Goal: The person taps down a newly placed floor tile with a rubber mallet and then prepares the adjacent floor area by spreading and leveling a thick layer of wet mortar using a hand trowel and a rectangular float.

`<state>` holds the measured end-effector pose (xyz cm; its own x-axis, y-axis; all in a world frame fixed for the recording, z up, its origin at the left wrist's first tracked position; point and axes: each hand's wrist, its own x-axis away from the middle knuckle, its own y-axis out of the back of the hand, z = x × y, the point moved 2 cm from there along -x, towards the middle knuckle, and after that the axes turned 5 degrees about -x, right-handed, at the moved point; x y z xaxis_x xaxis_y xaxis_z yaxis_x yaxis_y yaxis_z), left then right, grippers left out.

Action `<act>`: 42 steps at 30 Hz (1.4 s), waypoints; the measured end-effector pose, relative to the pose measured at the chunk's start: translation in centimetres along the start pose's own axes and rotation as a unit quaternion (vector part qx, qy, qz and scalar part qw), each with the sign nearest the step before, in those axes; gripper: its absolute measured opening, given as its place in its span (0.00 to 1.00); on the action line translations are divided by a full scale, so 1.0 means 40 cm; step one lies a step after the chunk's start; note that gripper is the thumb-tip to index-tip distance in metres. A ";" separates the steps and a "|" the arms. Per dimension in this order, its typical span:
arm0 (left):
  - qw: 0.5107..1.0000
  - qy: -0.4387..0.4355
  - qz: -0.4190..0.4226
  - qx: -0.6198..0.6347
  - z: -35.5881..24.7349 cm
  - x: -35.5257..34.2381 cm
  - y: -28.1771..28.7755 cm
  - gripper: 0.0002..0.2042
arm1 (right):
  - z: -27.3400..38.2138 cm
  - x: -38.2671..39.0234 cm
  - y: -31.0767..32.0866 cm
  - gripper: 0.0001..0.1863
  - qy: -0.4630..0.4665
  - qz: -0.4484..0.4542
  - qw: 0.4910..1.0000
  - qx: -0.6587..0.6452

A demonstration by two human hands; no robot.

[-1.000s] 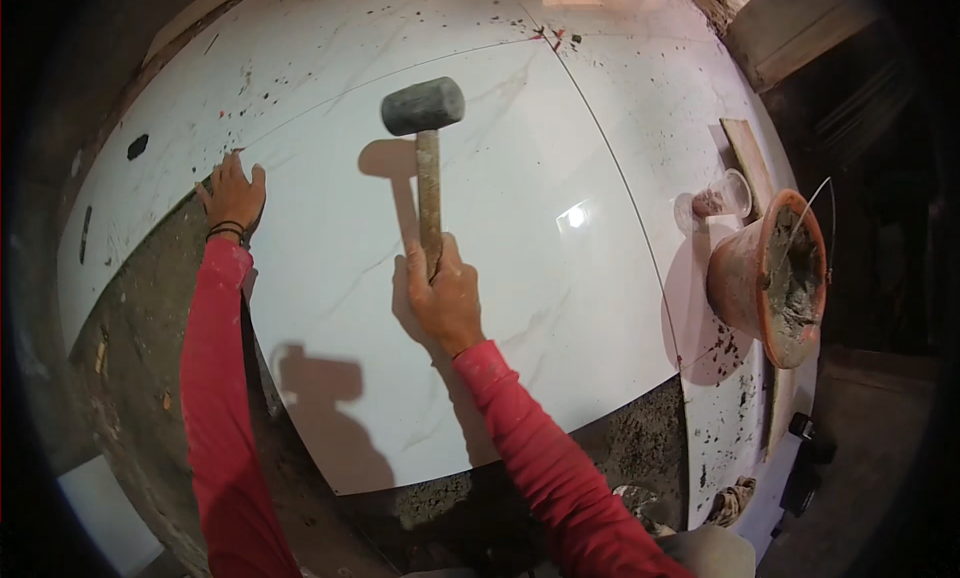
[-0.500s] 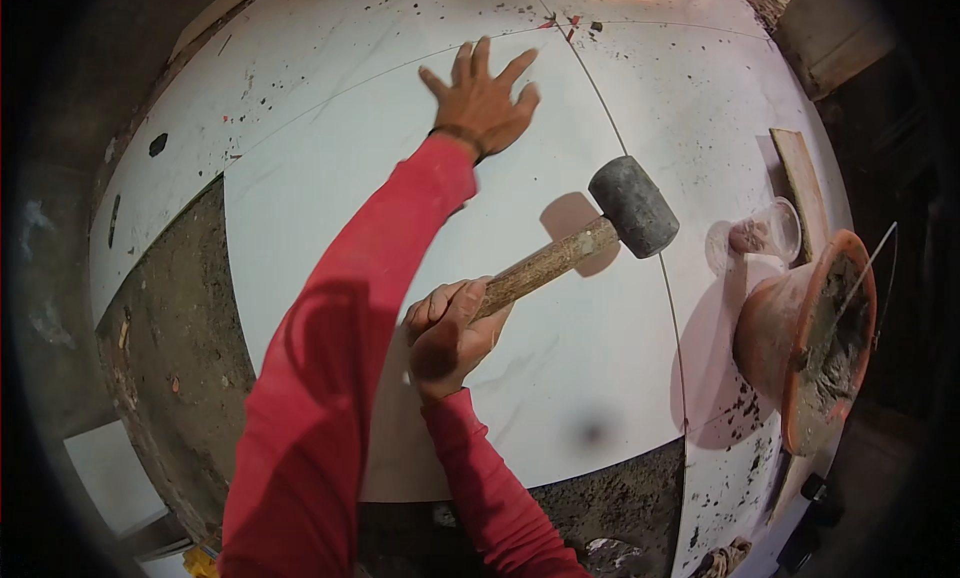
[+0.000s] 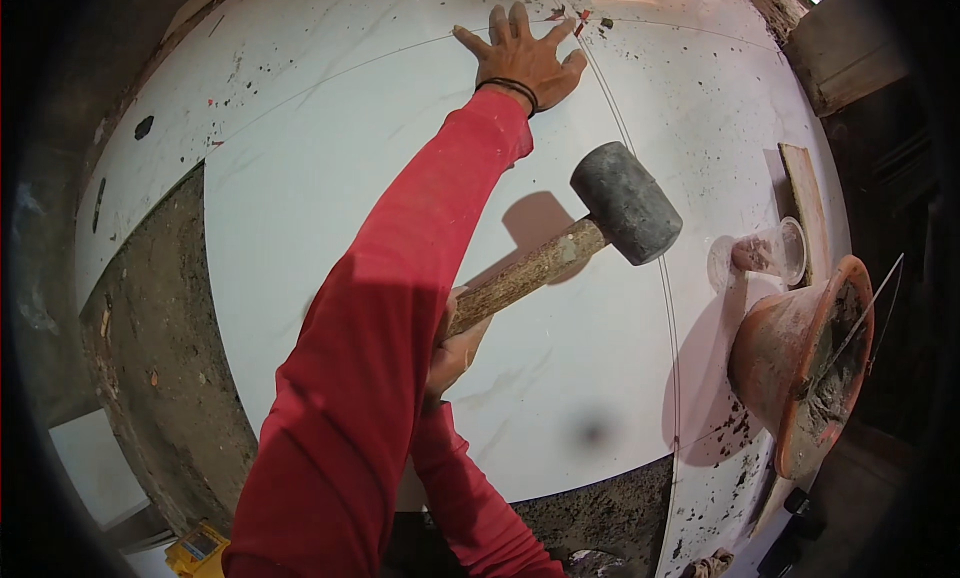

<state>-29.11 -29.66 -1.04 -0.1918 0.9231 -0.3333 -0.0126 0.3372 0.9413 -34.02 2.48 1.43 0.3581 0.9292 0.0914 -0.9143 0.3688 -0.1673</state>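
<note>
A large white tile [image 3: 560, 378] with faint grey veins lies below my arms. My left hand [image 3: 525, 63] rests palm down near its far edge, fingers spread, a dark band at the wrist. My right hand [image 3: 458, 363] is wrapped round the wooden handle of a rubber mallet [image 3: 627, 203]. Part of that hand is hidden behind my left forearm. The mallet's dark grey head hangs over the tile's right side, apart from its own shadow. Red bits [image 3: 582, 23] stick up at the joint just right of my left hand.
An orange bucket [image 3: 745, 353] of wet grey mortar lies tipped at the right. Beside it are a clear plastic cup [image 3: 790, 250] and a wooden strip [image 3: 803, 208]. Rough mortar bed [image 3: 165, 348] shows at the left and near side. A yellow device [image 3: 198, 553] lies lower left.
My left hand has moved farther out and to the right, toward the red bits. My left forearm now covers part of my right hand. The mallet stays in about the same place.
</note>
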 end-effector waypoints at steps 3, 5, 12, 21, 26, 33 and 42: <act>1.000 -0.010 -0.004 0.009 0.003 0.002 0.006 0.27 | -0.013 -0.018 -0.021 0.18 -0.017 0.072 0.995 -0.065; 1.000 -0.001 0.005 0.005 0.002 -0.004 0.005 0.26 | -0.015 -0.014 -0.014 0.19 -0.043 0.053 0.996 -0.055; 1.000 0.006 0.006 -0.007 0.003 -0.012 -0.009 0.26 | -0.016 0.009 0.003 0.20 -0.031 0.050 0.998 -0.019; 0.994 -0.105 0.010 0.036 0.074 0.160 0.056 0.25 | 0.008 -0.028 -0.034 0.18 -0.079 0.032 0.989 -0.121; 0.994 -0.096 -0.032 0.041 0.189 0.481 0.218 0.25 | 0.028 0.006 -0.043 0.14 -0.152 0.063 0.947 -0.276; 0.998 0.052 0.009 0.016 0.374 0.991 0.487 0.27 | 0.028 0.031 0.072 0.13 -0.145 0.227 0.959 -0.089; 0.980 0.182 0.075 0.013 0.348 1.434 0.654 0.31 | 0.070 0.121 0.207 0.19 -0.053 0.406 0.901 0.146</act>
<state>-26.76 34.67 3.72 -0.5265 0.8375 -0.1462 0.0660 0.2118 0.9751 -40.38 9.97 3.23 -0.4565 0.8767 0.1516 -0.8832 -0.4671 0.0421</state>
